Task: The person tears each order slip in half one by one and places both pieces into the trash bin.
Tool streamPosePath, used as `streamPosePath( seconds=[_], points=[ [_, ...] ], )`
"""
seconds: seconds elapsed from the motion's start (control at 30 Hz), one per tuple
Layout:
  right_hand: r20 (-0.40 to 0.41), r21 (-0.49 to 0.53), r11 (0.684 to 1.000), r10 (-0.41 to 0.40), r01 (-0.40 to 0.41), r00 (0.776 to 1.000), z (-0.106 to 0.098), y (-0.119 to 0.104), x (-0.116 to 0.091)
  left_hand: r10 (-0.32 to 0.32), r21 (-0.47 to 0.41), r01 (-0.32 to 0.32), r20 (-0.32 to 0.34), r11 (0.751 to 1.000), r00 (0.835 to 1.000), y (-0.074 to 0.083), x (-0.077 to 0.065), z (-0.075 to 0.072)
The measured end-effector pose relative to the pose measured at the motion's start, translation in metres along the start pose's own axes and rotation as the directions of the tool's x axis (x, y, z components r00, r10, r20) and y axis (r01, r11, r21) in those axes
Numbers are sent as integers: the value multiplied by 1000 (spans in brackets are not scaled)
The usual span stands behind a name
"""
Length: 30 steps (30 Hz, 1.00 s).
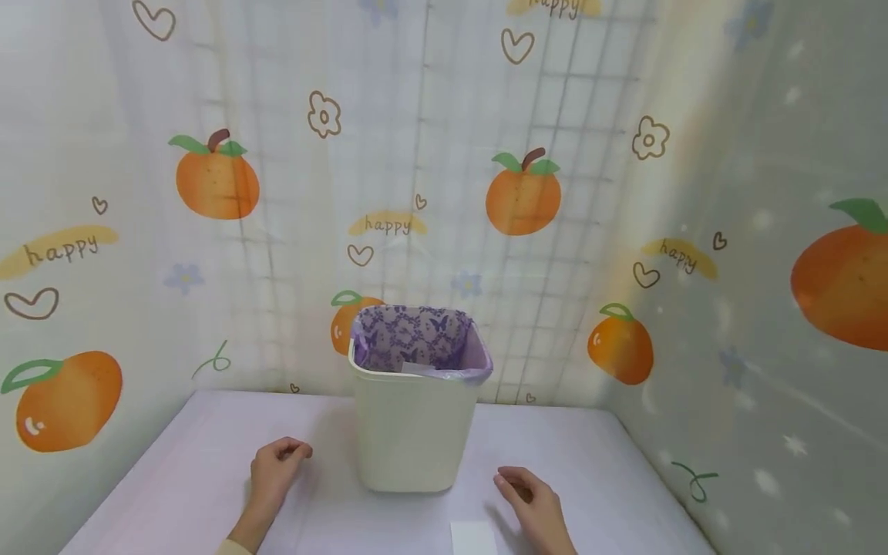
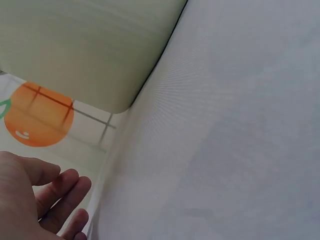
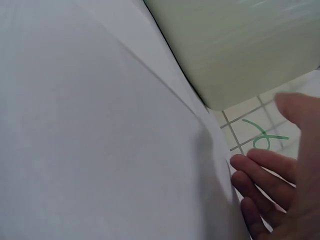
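A pale green-white wastebasket (image 1: pixel 412 435) stands upright on the table, lined with a purple butterfly-patterned bag (image 1: pixel 409 339) folded over the rim at the right. My left hand (image 1: pixel 279 466) is to the left of the bin, apart from it, with loosely bent fingers and nothing in them. On the other side, my right hand (image 1: pixel 530 501) hovers near the table, its fingers loosely curved and holding nothing. Both wrist views show the bin's lower side (image 2: pixel 90 55) beyond the fingers. A white rectangular piece (image 1: pixel 474 538) lies at the front edge of the head view, left of my right hand.
The table (image 1: pixel 229 432) has a pale lilac-white cover. Behind it and at the sides hang translucent curtains (image 1: pixel 444 154) printed with oranges, hearts and "happy", with a wire grid showing through the back one. A small whitish strip (image 1: pixel 418 369) shows inside the bin's front rim.
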State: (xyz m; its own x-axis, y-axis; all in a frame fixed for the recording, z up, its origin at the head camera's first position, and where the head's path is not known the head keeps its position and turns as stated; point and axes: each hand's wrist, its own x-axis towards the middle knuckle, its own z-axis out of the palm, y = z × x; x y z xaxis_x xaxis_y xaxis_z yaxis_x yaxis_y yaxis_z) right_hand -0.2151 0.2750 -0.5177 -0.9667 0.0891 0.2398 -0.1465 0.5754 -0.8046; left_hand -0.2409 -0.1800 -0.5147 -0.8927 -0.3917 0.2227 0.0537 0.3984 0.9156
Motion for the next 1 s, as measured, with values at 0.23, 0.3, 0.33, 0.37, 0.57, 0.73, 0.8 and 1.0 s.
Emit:
streamPosePath(
  seconds=[0.23, 0.3, 0.33, 0.37, 0.57, 0.73, 0.8, 1.0],
  points=[
    [165, -35, 981, -183, 191, 969, 3, -6, -3, -5, -4, 5, 18, 1000, 1000, 0, -1, -8],
    [218, -34, 967, -238, 251, 946, 2, -3, -6, -15, -10, 15, 34, 1000, 999, -1, -3, -8],
    [239, -28, 959, -267, 281, 934, 1, -2, -7, -18, -13, 18, 36, 1000, 999, -1, -5, -7],
    [257, -19, 952, -291, 305, 922, 0, 0, -8, -19, -15, 20, 37, 1000, 999, -1, -7, -6],
    [296, -43, 921, -359, 388, 885, -8, 6, -5, 0, -22, 2, 57, 1000, 998, 3, -15, 5],
    [353, -65, 915, -352, 398, 867, -15, 6, -2, 3, -16, -2, 54, 1000, 999, 5, -18, 10],
    [375, -60, 911, -358, 408, 855, -15, 5, -1, 15, -8, -15, 47, 1000, 999, 5, -18, 9],
    [466, 21, 949, -288, 315, 837, -10, -2, 1, 19, 30, -20, 38, 999, 999, 6, -16, 4]
  ],
)
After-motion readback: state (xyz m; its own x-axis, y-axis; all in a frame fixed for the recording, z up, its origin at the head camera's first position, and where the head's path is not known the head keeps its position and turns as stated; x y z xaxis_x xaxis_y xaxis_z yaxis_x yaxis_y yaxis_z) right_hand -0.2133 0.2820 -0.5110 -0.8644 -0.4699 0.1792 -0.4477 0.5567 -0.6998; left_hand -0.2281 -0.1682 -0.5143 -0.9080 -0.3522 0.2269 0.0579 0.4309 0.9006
